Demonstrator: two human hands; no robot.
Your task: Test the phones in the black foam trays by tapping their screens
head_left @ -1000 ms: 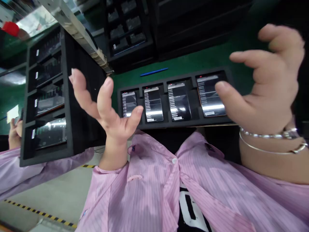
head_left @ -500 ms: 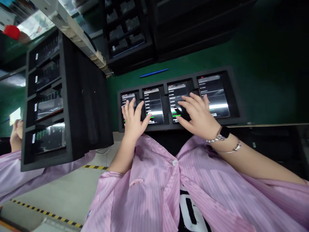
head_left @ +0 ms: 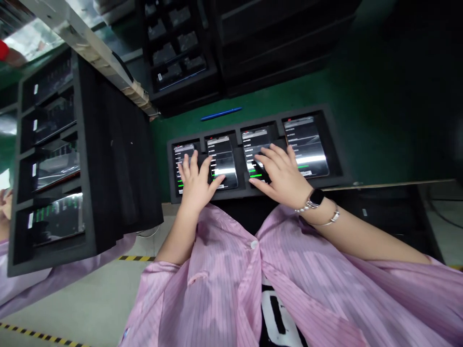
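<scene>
The person's left hand (head_left: 197,185) and right hand (head_left: 284,176) were held low over a row of four smartphones lying face up in the slots of a black foam tray (head_left: 335,144), which sat on a green mat (head_left: 379,120) at the near edge of the bench. Neither hand pinched or gripped anything: the fingers of both were spread and curved downward. The left fingers (head_left: 193,161) lay over the leftmost phone (head_left: 184,156) and the second phone (head_left: 222,161), while the right fingers (head_left: 271,156) covered much of the third phone (head_left: 255,144) and reached towards the rightmost phone (head_left: 307,147). All four phones sat in their slots with their screens lit, showing lists of small text. Green bars could be seen on the first, third and fourth screens, but none could be made out on the second, where glare and the hand interfered. How much of each list had been worked through could not be read. To the left stood a tall foam rack (head_left: 119,168) with four more devices (head_left: 56,214) in its slots, and a blue pen (head_left: 220,113) lay beyond the tray.
</scene>
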